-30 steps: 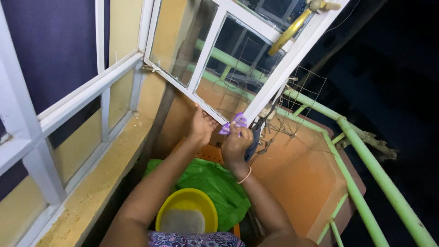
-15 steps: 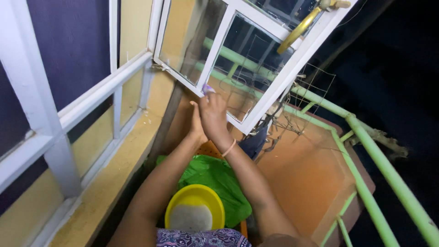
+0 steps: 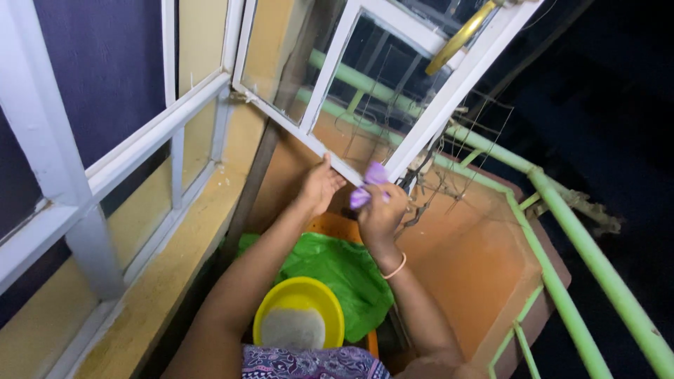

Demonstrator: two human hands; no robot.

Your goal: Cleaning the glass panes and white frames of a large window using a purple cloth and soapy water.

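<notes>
While pressed to the window frame [image 3: 393, 133], purple cloth [image 3: 370, 184] inside right hand [image 3: 382, 210]'s closed grip.

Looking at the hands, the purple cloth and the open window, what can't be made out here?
Head view only:
- Purple cloth: mostly bunched inside the right hand, so its full shape is hidden.
- Left hand: palm faces away against the window frame; its grip is unclear.
- Yellow bowl: holds something grey, too blurred to identify.
- Yellow handle: cut off by the top edge.
</notes>
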